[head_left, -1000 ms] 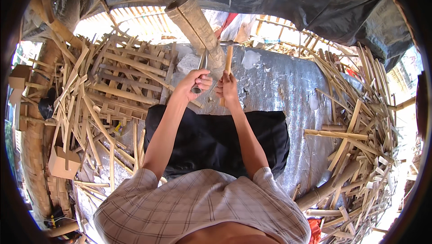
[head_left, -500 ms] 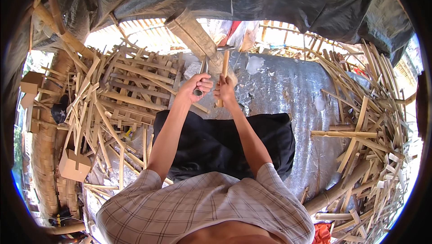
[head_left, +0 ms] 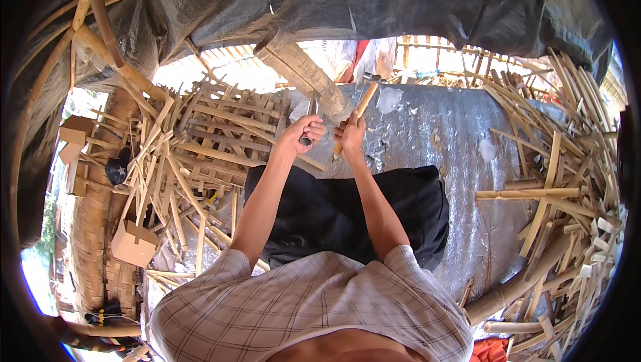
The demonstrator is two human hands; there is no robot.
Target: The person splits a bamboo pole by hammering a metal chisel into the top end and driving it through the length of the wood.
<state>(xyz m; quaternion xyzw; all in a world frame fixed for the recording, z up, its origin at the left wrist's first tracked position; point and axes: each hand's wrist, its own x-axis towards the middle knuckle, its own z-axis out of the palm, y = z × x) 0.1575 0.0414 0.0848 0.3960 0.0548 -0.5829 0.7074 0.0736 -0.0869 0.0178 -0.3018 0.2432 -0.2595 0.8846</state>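
A hammer (head_left: pixel 365 100) with a pale wooden handle is gripped in my right hand (head_left: pixel 350 135), its dark metal head up and to the right of the fist. My left hand (head_left: pixel 300 135) is closed around a metal chisel-like tool (head_left: pixel 314 104) with a round, pipe-like near end. The tool's far end meets or overlaps a thick bamboo pole (head_left: pixel 297 65); whether it touches cannot be made out. That pole slants from the upper left down toward my hands. Dark cloth (head_left: pixel 347 208) covers my legs below both forearms.
Split bamboo strips (head_left: pixel 227 121) are stacked crosswise at left, with more loose strips (head_left: pixel 554 195) heaped at right. A silvery sheet (head_left: pixel 434 135) lies under the work. Cardboard boxes (head_left: pixel 133 242) and a dark cap (head_left: pixel 117 167) are at far left. Black tarp (head_left: pixel 400 1) hangs overhead.
The hammer head has swung right, away from the bamboo pole, and its handle now tilts. My left hand still holds the metal tool against the same area. The whole view has shifted slightly.
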